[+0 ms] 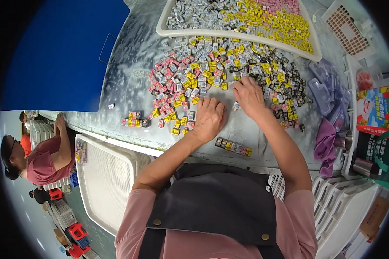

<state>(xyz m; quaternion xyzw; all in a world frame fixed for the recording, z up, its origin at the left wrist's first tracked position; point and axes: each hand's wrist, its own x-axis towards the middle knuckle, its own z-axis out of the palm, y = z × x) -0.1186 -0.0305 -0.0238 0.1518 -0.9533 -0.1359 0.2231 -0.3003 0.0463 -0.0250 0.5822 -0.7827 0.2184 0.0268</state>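
Small wrapped blocks (212, 67) in pink, yellow, black and silver-white lie in a wide loose heap on the table. At the heap's near edge is my left hand (209, 118), its fingers curled downward; whatever is under the fingertips is hidden. My right hand (248, 98) reaches further into the heap, fingers bent and drawn together among the blocks. Its fingertips hide what they hold, if anything. Between the hands lies a single pale block (235, 106). Closer to me a neat row of blocks (233, 146) lies near the table edge. A small grouped cluster (135, 120) sits to the left.
Behind the heap stands a white tray (177, 33) full of sorted blocks. A blue panel (65, 52) covers the far left. Purple cloth (325, 142), clear plastic pieces (324, 93) and a white bin (352, 164) are on the right. A co-worker (49, 159) is at the table's left.
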